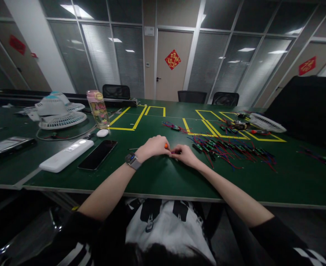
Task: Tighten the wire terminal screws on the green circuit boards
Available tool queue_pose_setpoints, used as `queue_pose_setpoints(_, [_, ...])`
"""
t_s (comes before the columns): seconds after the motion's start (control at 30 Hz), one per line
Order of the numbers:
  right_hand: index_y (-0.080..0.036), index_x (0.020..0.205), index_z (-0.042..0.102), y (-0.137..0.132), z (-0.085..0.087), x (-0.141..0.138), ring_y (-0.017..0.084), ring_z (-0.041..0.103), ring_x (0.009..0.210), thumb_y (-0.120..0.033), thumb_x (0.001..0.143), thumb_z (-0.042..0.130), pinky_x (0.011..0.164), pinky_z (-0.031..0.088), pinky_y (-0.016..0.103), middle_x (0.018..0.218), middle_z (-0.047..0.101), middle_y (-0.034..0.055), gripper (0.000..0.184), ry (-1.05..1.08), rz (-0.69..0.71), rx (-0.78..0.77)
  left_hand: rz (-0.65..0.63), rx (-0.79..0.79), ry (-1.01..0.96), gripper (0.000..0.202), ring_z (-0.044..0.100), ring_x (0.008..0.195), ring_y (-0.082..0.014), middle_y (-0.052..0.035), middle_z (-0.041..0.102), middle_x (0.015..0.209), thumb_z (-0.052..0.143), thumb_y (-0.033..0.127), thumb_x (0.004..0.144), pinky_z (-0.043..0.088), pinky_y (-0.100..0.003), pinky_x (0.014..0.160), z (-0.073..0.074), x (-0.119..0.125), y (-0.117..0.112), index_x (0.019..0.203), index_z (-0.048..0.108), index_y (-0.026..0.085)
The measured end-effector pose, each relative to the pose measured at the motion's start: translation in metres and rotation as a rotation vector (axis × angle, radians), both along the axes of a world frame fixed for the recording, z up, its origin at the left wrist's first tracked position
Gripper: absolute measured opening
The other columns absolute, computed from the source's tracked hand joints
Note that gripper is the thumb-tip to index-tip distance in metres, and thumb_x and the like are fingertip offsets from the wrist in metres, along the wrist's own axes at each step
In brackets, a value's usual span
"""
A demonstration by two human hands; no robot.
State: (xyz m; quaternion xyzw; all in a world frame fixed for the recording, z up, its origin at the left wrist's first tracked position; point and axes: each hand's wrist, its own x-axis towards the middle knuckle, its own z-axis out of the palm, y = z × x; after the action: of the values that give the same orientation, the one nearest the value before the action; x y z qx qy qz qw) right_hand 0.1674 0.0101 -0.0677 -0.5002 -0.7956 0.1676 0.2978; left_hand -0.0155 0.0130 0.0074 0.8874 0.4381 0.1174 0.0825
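My left hand (154, 146) rests on the green table (157, 173), fingers curled round a small tool with an orange tip (166, 146). A watch sits on that wrist. My right hand (185, 154) lies just to its right, fingers pinched on a small reddish part (175, 151); the two hands touch at the fingertips. A pile of small green circuit boards with red and blue wires (229, 149) lies directly right of my right hand.
A black phone (98, 154), a white power strip (65, 155) and a white mouse (102, 133) lie at left. A pink bottle (98, 109) and white fan parts (59, 111) stand behind them. Yellow tape boxes mark the table; another fan grille (267, 123) lies far right.
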Motion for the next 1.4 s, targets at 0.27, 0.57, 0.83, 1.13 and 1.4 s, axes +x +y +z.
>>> queue_pose_setpoints(0.27, [-0.016, 0.097, 0.075, -0.005, 0.006, -0.003, 0.012, 0.056, 0.069, -0.019, 0.078, 0.068, 0.067, 0.044, 0.025, 0.082, 0.063, 0.0039, 0.020, -0.011, 0.070, 0.018, 0.035, -0.362, -1.741, 0.050, 0.016, 0.030, -0.0034, 0.0094, 0.022, 0.037, 0.048, 0.039, 0.090, 0.011, -0.019, 0.034, 0.024, -0.021, 0.018, 0.049, 0.029, 0.019])
queue_pose_setpoints(0.57, [-0.017, 0.096, 0.076, -0.007, 0.004, -0.002, 0.013, 0.055, 0.067, -0.020, 0.079, 0.067, 0.066, 0.043, 0.024, 0.078, 0.061, 0.0031, 0.019, -0.013, 0.116, 0.036, 0.113, -0.353, -1.946, 0.051, 0.019, 0.028, -0.0012, 0.0103, 0.022, 0.037, 0.052, 0.037, 0.090, 0.011, -0.017, 0.032, 0.007, 0.007, 0.011, 0.050, 0.026, 0.018])
queue_pose_setpoints(0.83, [-0.016, 0.095, 0.076, -0.007, 0.004, -0.004, 0.013, 0.054, 0.066, -0.019, 0.078, 0.068, 0.064, 0.042, 0.024, 0.078, 0.060, 0.0037, 0.019, -0.003, 0.096, 0.037, 0.143, -0.267, -1.984, 0.053, 0.021, 0.027, -0.0010, 0.0102, 0.024, 0.036, 0.057, 0.041, 0.086, 0.012, -0.017, 0.032, 0.001, 0.015, 0.012, 0.048, 0.027, 0.018])
queue_pose_setpoints(1.13, [-0.016, 0.094, 0.076, -0.007, 0.002, -0.004, 0.013, 0.055, 0.067, -0.019, 0.078, 0.068, 0.065, 0.043, 0.025, 0.079, 0.061, 0.0039, 0.018, 0.013, 0.092, 0.036, 0.125, -0.272, -1.952, 0.051, 0.022, 0.028, -0.0011, 0.0104, 0.025, 0.037, 0.057, 0.040, 0.086, 0.013, -0.016, 0.031, -0.003, 0.016, 0.010, 0.050, 0.028, 0.018])
queue_pose_setpoints(1.4, [-0.016, 0.092, 0.076, -0.006, 0.001, -0.004, 0.013, 0.054, 0.065, -0.020, 0.077, 0.069, 0.063, 0.041, 0.025, 0.078, 0.061, 0.0035, 0.017, 0.021, 0.081, 0.025, 0.044, -0.274, -1.901, 0.052, 0.021, 0.027, -0.0016, 0.0101, 0.025, 0.036, 0.058, 0.044, 0.085, 0.011, -0.017, 0.031, 0.001, 0.024, 0.003, 0.050, 0.029, 0.019])
